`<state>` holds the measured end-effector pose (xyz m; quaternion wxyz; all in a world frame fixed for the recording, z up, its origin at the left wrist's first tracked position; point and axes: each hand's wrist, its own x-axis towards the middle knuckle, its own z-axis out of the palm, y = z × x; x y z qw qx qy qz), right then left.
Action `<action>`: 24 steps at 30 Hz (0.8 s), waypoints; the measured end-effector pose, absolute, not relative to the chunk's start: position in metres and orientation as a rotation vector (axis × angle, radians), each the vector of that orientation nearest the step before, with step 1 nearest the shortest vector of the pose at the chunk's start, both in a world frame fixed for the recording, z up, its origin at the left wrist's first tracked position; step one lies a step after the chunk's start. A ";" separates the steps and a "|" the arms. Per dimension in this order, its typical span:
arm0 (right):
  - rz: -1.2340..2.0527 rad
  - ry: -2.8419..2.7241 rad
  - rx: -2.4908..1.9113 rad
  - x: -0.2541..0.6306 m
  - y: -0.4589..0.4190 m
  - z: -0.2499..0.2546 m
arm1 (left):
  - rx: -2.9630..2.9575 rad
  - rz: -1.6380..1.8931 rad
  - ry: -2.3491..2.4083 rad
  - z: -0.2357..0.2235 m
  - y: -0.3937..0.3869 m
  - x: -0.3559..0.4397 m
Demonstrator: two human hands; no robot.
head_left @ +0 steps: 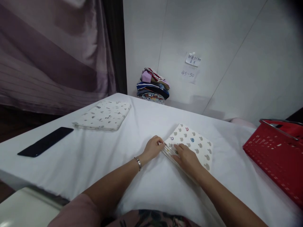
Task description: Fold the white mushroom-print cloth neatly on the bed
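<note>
A folded white cloth [197, 143] printed with grey, red and blue mushroom-like shapes lies in front of me, its layered edge turned my way. My left hand [153, 147] pinches the near left corner of this cloth between thumb and fingers. On top of it, close to the same edge, my right hand [188, 159] rests with thumb and fingers stretched out over the fabric. Farther left sits another folded cloth [106, 115], white with small grey prints, touched by neither hand.
Everything lies on a table covered with a white sheet [94, 167]. A dark flat panel [46, 142] is at the left edge, and a red perforated basket [274, 157] with a metal handle stands at the right. Behind the table rises a stack of folded fabrics [153, 85] against the wall.
</note>
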<state>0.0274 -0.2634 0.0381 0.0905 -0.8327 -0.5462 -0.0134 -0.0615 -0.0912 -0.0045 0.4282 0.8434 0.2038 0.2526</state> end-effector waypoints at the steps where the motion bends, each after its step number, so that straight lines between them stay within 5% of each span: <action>1: -0.022 -1.632 -2.474 0.027 -0.258 0.039 | 2.104 0.648 0.501 -0.005 -0.091 -0.062; 24: -0.009 -1.336 -2.567 0.029 -0.220 0.017 | 1.853 0.492 0.384 -0.016 -0.078 -0.061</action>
